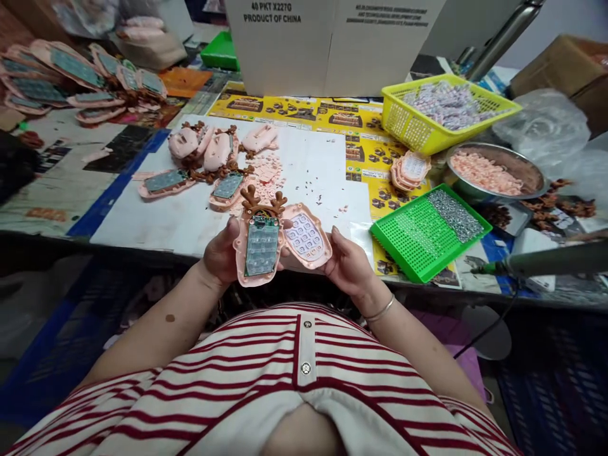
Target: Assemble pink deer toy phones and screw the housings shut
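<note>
My left hand (222,252) is closed around a pink toy phone half (241,269) with brown antlers on top; a green circuit board (263,244) lies inside it. In my right hand (350,261) is a pink front cover (319,256) with a white keypad (304,237) set in it. The two pieces are side by side, edges close together, just over the table's near edge. Behind them, several pink antlered toy shells (220,151) lie on the white sheet (316,155), some with boards showing, next to a scatter of small pink parts (266,171).
At right stand a green tray (403,231) of screws, a steel bowl (498,168) of pink pieces and a yellow basket (408,126) of small bags. Stacked keypad covers (411,170) lie nearby. An electric screwdriver (546,259) rests at far right. A carton (327,50) stands behind.
</note>
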Available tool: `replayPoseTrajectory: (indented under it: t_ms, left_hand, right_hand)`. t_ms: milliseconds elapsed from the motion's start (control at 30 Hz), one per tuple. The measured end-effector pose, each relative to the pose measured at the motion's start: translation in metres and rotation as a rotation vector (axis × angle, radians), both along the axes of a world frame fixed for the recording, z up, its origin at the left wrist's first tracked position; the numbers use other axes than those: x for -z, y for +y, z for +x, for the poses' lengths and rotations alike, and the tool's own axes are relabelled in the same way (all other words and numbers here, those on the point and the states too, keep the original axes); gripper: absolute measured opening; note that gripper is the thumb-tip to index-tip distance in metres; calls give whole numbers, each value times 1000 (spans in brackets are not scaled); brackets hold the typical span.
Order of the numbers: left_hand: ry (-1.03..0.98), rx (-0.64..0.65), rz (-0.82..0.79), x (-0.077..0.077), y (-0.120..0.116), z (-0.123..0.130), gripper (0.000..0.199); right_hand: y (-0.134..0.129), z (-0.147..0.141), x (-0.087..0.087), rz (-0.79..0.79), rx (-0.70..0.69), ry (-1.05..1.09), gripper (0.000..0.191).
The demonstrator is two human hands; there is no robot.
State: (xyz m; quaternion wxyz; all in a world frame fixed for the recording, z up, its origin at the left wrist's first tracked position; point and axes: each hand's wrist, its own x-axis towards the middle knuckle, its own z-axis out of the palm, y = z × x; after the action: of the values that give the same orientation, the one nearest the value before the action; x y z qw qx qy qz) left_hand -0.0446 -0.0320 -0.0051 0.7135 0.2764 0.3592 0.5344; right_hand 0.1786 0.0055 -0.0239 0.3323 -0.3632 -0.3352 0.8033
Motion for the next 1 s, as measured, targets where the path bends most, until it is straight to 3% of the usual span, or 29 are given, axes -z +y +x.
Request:
replayPoseTrajectory:
  t_ms: [167,233,367,600,767,1000]
  left_hand:
    - [52,53,-42,-7,0,1,95]
    - [56,73,-70,-12,-1,2,95]
    - [53,50,-68,-17,-2,6,94]
    - [188,-105,10,-18,3,19,82]
    - [329,-208,23,-13,9,29,75]
    - [459,-150,204,-14,13,33,58]
  right_hand:
    - [-7,5,6,-108,-261,178,69]
    - [-11,5,9,-104,-292,218,73]
    - [-15,-1,15,-62,-218,274,73]
    - [-17,-11,12,91,137,176,57]
    - [-22,-27,8,173,173,134,59]
    - [-24,-36,9,191,150,46,61]
